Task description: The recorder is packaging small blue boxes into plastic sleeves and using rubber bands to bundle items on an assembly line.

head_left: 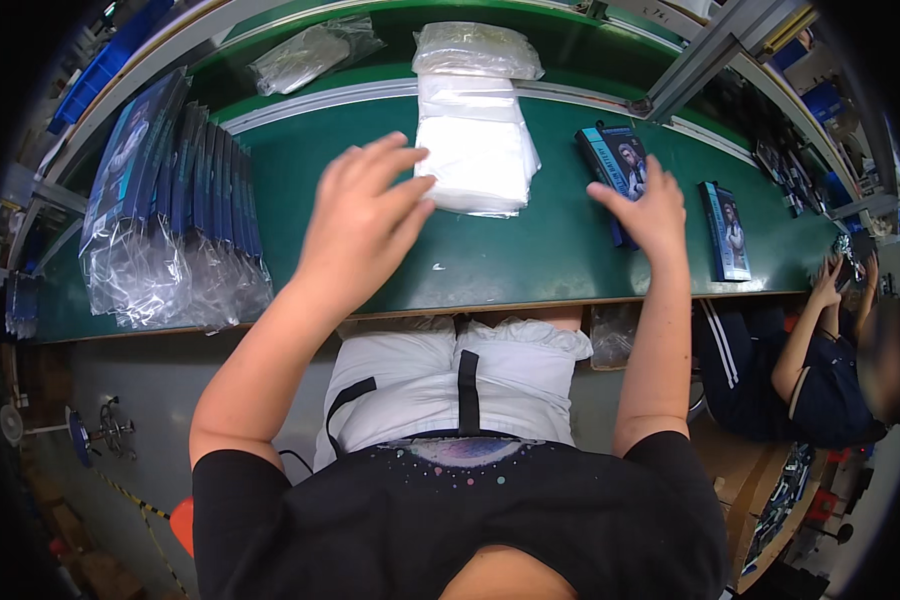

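Note:
My left hand (362, 215) is raised with its fingers apart, beside a stack of clear plastic bags (475, 165); it holds nothing. My right hand (652, 215) reaches over a dark blue printed box (620, 150), its thumb and fingers spread and partly covering the box's front. Whether the fingers touch the box I cannot tell. A second, similar blue box (730, 232) lies to the right of that hand. At the far left, several blue boxes in clear bags (175, 200) stand in a row, with loose bag ends hanging toward me.
The green tabletop (450, 265) has its front edge close to my lap. More bundled plastic bags (478, 50) and a crumpled plastic bag (315, 50) lie at the back. A metal frame post (698, 72) rises behind. At the right another person (835, 375) handles small items.

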`<action>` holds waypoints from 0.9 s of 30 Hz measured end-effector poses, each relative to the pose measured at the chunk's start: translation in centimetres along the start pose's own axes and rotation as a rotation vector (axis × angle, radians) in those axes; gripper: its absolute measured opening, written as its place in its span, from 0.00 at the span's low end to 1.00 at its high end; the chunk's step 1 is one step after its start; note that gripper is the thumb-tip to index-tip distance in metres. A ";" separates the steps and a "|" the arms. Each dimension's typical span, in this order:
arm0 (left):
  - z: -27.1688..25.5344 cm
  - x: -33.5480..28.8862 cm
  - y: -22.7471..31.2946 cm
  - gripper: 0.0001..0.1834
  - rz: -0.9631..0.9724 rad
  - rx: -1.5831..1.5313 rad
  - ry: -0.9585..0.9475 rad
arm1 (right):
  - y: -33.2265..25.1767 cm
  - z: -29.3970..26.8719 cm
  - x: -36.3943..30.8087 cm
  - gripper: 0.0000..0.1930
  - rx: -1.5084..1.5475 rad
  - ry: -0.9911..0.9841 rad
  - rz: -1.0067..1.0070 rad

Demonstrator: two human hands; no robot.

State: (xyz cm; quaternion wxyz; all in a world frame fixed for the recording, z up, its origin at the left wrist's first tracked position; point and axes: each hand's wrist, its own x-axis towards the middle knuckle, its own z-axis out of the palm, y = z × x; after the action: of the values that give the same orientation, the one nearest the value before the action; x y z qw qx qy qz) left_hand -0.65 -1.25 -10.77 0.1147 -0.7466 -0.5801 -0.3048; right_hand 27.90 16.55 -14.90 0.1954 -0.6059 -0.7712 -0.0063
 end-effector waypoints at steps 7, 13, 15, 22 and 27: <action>7.0 0.4 -3.2 0.14 0.070 -0.063 -0.191 | -1.5 -0.4 -2.8 0.45 0.180 0.282 -0.013; 6.3 1.0 -2.2 0.14 -0.022 -0.195 -0.139 | -3.4 -4.3 -6.3 0.39 2.154 -0.434 0.106; 6.3 0.7 -1.7 0.13 -0.057 -0.249 -0.054 | -2.8 -2.5 -6.1 0.40 2.289 -0.661 0.079; 6.7 0.6 -2.7 0.10 -0.051 -0.290 -0.020 | -5.0 -0.6 -8.8 0.26 2.162 -0.932 0.279; 6.1 1.5 -2.5 0.05 0.096 -0.290 0.068 | -7.9 -0.5 -8.4 0.31 2.073 -1.109 0.249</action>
State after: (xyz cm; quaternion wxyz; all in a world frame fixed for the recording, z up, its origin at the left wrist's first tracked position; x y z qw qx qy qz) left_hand -0.81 3.89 -15.10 0.0399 -0.7714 -0.4894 -0.4048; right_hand 22.25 6.54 -15.23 0.2315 -0.1492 -0.3231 0.9054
